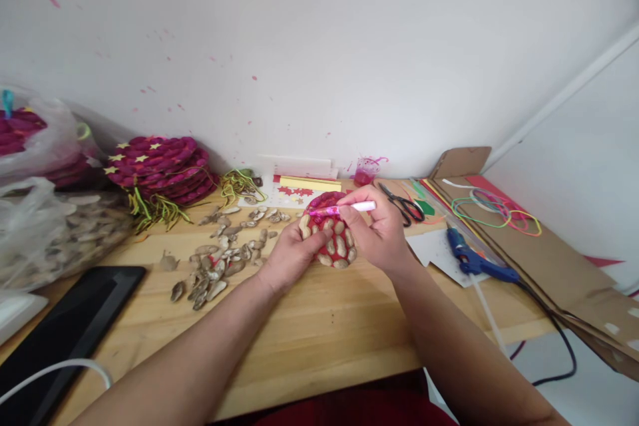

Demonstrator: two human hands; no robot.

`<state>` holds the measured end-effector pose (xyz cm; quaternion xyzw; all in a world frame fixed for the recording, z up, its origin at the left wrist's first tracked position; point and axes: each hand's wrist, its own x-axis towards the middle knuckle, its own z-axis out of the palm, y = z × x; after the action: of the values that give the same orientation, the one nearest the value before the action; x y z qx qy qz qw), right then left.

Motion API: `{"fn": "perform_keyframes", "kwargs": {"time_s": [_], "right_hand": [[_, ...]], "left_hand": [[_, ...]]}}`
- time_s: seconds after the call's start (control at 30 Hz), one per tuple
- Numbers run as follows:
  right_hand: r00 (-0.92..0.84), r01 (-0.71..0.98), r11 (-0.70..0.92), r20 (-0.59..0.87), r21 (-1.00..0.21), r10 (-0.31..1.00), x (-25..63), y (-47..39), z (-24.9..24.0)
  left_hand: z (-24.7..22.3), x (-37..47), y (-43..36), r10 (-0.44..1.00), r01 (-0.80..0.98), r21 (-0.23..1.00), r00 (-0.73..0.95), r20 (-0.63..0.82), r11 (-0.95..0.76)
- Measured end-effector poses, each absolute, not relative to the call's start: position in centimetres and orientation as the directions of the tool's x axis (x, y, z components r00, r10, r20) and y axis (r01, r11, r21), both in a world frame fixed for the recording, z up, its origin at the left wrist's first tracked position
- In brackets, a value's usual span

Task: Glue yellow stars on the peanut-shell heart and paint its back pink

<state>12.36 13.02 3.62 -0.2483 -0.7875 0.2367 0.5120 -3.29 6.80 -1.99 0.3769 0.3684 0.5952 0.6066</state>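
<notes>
My left hand (294, 249) grips the near-left edge of a round red piece covered with peanut shells (338, 247), its thumb lying over the shells. The far part of the piece is coloured magenta, while the near shells are still plain tan. In my right hand (377, 229) is a paintbrush (357, 207) with a white handle end and a magenta-stained front, pinched between thumb and fingers. Its tip touches or hovers just over the upper-left shells; I cannot tell which. Loose peanut shells (219, 266) lie on the wooden table to the left.
A cup of magenta paint (366, 172) stands by the wall, near black scissors (402, 205). At right are a blue glue gun (476, 263) and cardboard (539, 249). Stacked magenta shell pieces (160, 170), a bag of shells (64, 236) and a black tablet (74, 326) occupy the left.
</notes>
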Motion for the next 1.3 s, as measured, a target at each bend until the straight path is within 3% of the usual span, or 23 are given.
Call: {"fn": "perform_keyframes", "kwargs": {"time_s": [0.43,0.53,0.67,0.77,0.87,1.13,1.3], "right_hand": [[-0.344,0.182,0.758,0.682,-0.626,0.646,12.5,13.3,3.5],[-0.233,0.209,0.699,0.659,-0.684,0.715,13.1,14.4,3.4],[0.075,0.200,0.537,0.559,-0.820,0.826,14.8,17.9,4.8],[0.136,0.437,0.507,0.612,-0.743,0.779,15.9,21.5,6.6],[0.093,0.751,0.280,0.515,-0.599,0.852,16.0,24.9,7.7],[0.045,0.892,0.087,0.280,-0.443,0.959,14.2,29.8,5.5],[0.051,0.913,0.059,0.256,-0.404,0.965,14.1,30.1,5.1]], "left_hand": [[-2.1,-3.3,7.0,1.000,-0.448,0.894,0.007,0.006,-0.003],[-2.3,-3.3,7.2,1.000,-0.454,0.891,-0.006,0.004,-0.006],[-2.6,-3.2,7.3,0.998,-0.448,0.893,-0.018,-0.055,0.041],[-2.8,-3.2,7.4,0.997,-0.448,0.892,-0.006,-0.071,0.061],[-3.0,-3.2,7.5,0.998,-0.465,0.884,0.003,-0.064,0.058],[-3.1,-3.2,7.8,0.998,-0.475,0.878,0.044,-0.047,0.062],[-3.0,-3.1,7.8,0.999,-0.489,0.871,0.015,-0.045,0.047]]}}
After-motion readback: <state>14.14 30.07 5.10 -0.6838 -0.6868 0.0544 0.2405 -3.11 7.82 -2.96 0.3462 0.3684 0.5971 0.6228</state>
